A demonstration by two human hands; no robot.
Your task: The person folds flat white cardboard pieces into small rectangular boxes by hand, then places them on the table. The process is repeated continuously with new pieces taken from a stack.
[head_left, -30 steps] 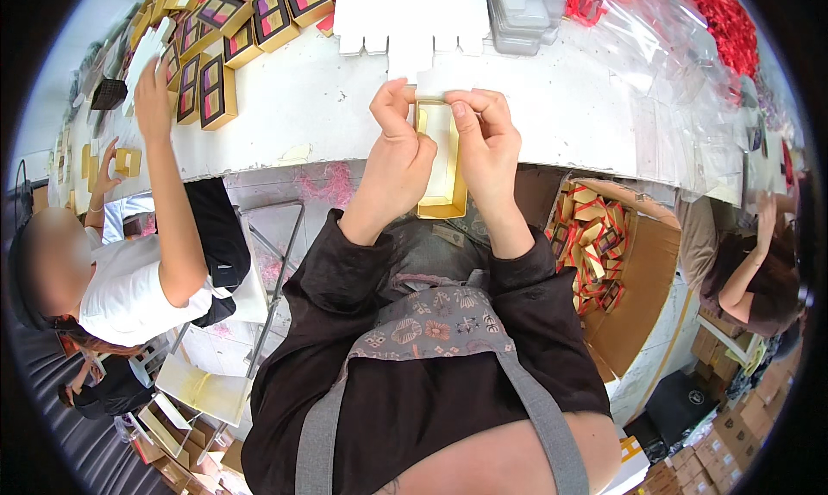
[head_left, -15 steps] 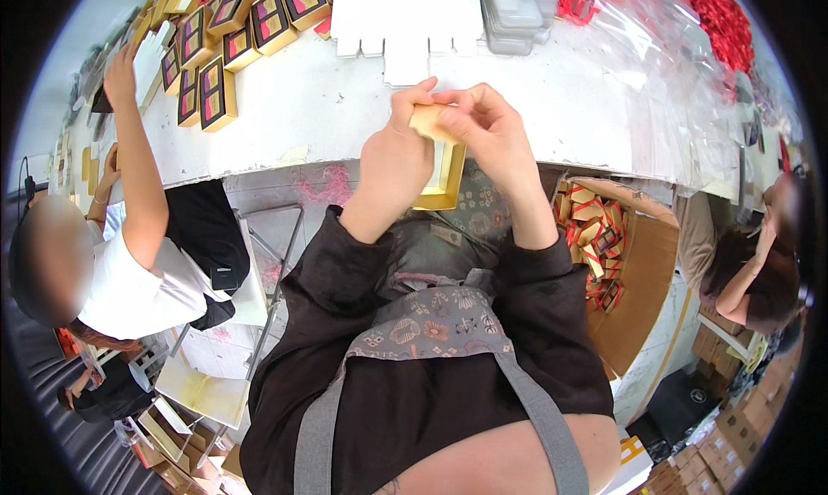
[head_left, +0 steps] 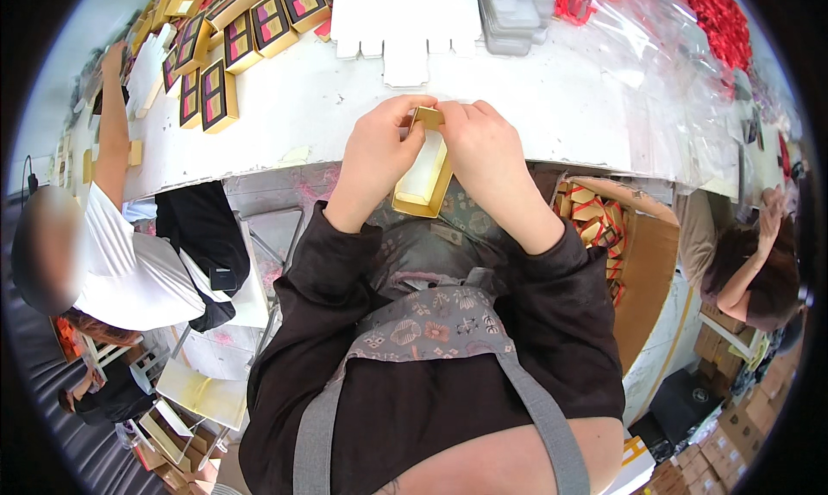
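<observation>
Between my hands, at the table's near edge, is a small gold box (head_left: 420,209) with a pale inside, its top uncovered. My left hand (head_left: 379,146) grips the left side of its far end, thumb at the end flap. Closed on the right side of the same end is my right hand (head_left: 485,150), its fingertips by the upright gold flap (head_left: 429,115). My fingers partly hide that end. Beyond my hands lies a stack of white flat card blanks (head_left: 405,21) with notched edges.
Gold boxes with dark window fronts (head_left: 274,25) crowd the table's far left. Clear plastic trays (head_left: 515,16), clear film and red ribbon (head_left: 711,12) lie right. A carton (head_left: 642,271) of small gold-and-red boxes stands by my right side. One person (head_left: 138,262) works at left; another (head_left: 750,271) sits right.
The end flap has gone from folded inward over the box to upright, and more of the inside shows. My right hand has turned knuckles-up. The person at left has reached farther out.
</observation>
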